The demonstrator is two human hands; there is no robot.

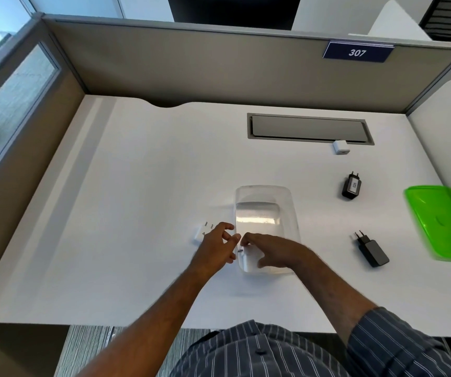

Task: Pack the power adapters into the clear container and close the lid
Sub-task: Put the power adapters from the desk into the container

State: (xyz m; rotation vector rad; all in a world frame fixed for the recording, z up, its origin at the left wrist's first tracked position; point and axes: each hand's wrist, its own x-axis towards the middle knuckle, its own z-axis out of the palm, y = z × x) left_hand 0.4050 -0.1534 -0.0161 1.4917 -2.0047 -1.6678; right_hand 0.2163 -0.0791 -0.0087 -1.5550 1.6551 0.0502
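Head view: clear container [266, 213] sits mid-desk toward the front edge, lid off. My right hand [270, 250] reaches into its near end, fingers curled around a white adapter [247, 258]. My left hand [217, 247] hovers at the container's left rim, fingers loosely spread, holding nothing. Another white adapter [202, 233] lies just left of it. Two black adapters [350, 186] [371, 250], a small white cube adapter [340, 147] and the green lid [443, 221] lie toward the right edge.

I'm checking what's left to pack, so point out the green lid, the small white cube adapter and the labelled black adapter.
green lid [441, 221], head view, top face
cube adapter [340, 147], head view, front face
labelled adapter [351, 187], head view, body beside label
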